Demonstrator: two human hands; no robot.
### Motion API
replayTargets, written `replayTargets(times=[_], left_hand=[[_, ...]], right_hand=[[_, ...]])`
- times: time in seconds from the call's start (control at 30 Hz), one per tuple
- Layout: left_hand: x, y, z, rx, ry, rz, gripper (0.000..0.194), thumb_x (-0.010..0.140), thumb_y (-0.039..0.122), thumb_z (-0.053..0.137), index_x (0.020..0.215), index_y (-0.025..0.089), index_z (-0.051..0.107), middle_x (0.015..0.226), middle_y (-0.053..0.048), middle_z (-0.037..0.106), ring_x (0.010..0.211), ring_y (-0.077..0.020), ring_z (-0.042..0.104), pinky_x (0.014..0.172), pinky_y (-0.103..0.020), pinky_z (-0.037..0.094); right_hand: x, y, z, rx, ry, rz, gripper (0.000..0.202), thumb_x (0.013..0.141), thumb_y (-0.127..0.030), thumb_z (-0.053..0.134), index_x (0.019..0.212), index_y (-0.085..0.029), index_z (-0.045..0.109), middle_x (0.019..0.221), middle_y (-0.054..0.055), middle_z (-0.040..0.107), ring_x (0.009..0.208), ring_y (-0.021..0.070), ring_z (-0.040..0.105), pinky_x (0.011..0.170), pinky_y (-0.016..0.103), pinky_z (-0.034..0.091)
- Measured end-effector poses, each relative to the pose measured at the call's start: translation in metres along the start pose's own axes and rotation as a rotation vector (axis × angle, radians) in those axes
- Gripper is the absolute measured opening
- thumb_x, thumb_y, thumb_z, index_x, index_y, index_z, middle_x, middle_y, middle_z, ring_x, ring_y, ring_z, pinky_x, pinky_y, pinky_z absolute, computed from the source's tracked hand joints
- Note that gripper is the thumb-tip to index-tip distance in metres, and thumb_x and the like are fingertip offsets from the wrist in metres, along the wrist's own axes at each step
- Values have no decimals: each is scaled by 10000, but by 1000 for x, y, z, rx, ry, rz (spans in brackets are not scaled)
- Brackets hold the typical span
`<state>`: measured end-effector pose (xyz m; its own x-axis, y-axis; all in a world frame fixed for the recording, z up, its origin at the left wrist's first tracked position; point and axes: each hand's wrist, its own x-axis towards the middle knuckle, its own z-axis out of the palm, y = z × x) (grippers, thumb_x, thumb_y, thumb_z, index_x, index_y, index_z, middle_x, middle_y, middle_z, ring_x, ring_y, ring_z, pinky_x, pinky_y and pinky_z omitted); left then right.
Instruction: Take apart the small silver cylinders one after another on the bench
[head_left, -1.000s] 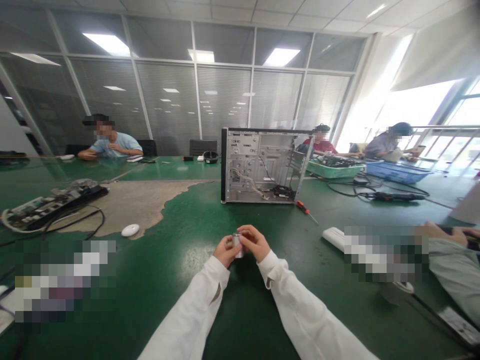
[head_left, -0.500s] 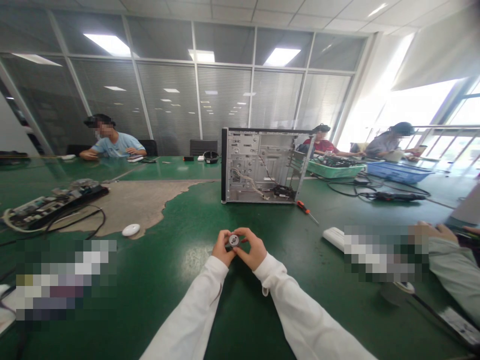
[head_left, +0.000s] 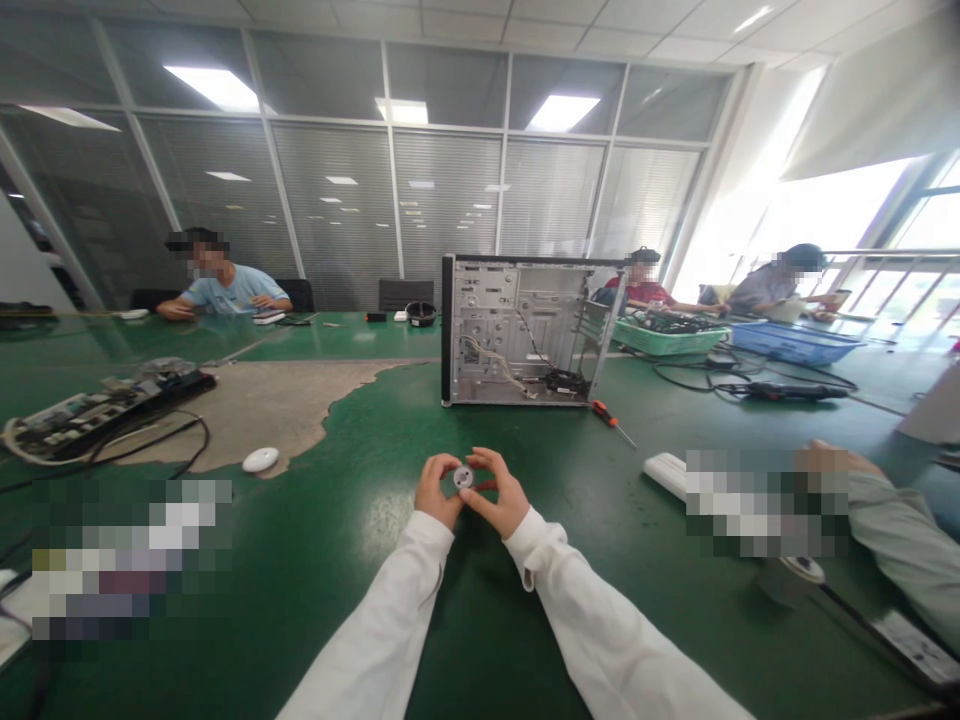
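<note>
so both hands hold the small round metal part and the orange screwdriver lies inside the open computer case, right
Not quite: the orange screwdriver lies on the green table, outside the open computer case, as the head view shows. The left hand and right hand do hold the small round metal part.

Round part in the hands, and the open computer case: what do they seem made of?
Round part: probably satin metal, from its pale grey face; plastic possible. Computer case: likely bare sheet metal inside, from the silvery sheen and stamped cutouts.
</note>
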<state>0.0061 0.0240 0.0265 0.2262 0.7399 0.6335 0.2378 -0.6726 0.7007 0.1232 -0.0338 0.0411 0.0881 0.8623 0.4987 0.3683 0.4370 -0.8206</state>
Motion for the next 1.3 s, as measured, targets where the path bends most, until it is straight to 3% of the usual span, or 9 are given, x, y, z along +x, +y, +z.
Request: replayTargets(times=[0.2,0.37,0.63,0.9,1.1,1.3], left_hand=[[2,5,-5,163,59,181,201,604,178,552,789,185,474,861,-41,527,864,-174,513,758,-320,426],[2,7,-8,244,94,274,196,621,150,537,796,191,462,902,-54,533,913,-187,502,760,-330,422],[0,10,-7,273,96,300,190,642,173,543,818,188,473,913,-57,552,921,-186,508,768,-331,419],[-1,12,-6,262,5,138,235,614,257,595,820,183,510,830,-40,574,809,-175,551,712,-314,442],[-5,13,-1,98,-119,-87,272,545,234,648,776,185,514,732,5,588,683,-137,571,657,-276,468],[-6,3,0,19,-147,-156,288,526,185,650,781,178,517,741,4,605,711,-143,581,677,-282,472]], right_hand=[[3,18,7,239,16,217,565,624,-352,592,1112,-224,337,1073,99,491,983,197,489,718,335,446],[5,15,6,361,-7,196,538,612,-325,615,1079,-227,366,990,76,537,932,184,519,746,347,430],[3,5,0,234,10,157,515,619,-343,609,1073,-217,401,947,64,564,889,177,535,702,311,447],[4,17,1,75,61,266,423,655,-442,534,992,-191,481,802,39,613,733,155,568,683,311,448],[4,21,2,26,71,266,364,686,-454,488,952,-206,510,830,28,620,767,159,574,736,323,435],[4,21,1,18,53,242,363,695,-448,481,959,-199,503,899,44,607,837,165,561,770,322,422]])
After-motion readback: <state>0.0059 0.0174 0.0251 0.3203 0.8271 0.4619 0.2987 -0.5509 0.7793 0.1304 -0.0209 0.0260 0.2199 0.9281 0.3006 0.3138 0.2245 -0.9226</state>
